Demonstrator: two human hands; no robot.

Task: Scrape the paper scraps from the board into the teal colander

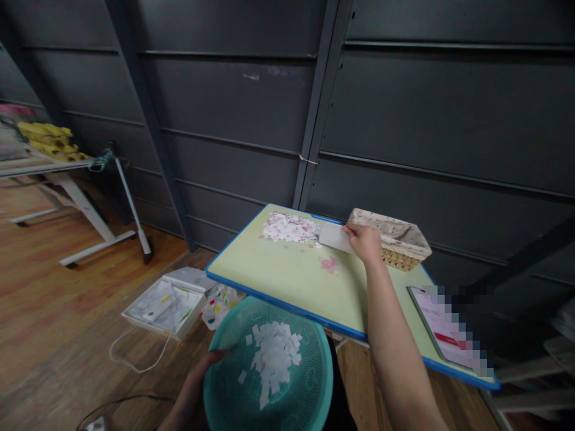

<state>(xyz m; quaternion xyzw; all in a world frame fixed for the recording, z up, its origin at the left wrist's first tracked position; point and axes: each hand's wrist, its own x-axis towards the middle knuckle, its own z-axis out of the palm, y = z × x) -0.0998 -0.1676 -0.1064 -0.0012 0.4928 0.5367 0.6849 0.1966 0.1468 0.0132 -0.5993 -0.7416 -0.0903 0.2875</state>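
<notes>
My left hand point(204, 366) grips the rim of a round teal plastic basket point(309, 383), held below the near edge of the table; a heap of small white paper scraps point(275, 356) lies inside it. My right hand point(365, 242) reaches across the pale green, blue-edged table point(287, 278) and pinches a white card point(335, 237) that rests on the tabletop. Just left of the card lies a pile of white and pink paper scraps point(290, 227). A few pink scraps point(329, 264) lie nearer me.
A woven basket with a cloth lining point(398, 238) stands at the table's far right. A phone point(442, 326) lies near the right edge. On the wooden floor sits an open white box point(168, 302) with a cable. Another table point(49, 164) stands at the left. A dark panelled wall rises behind.
</notes>
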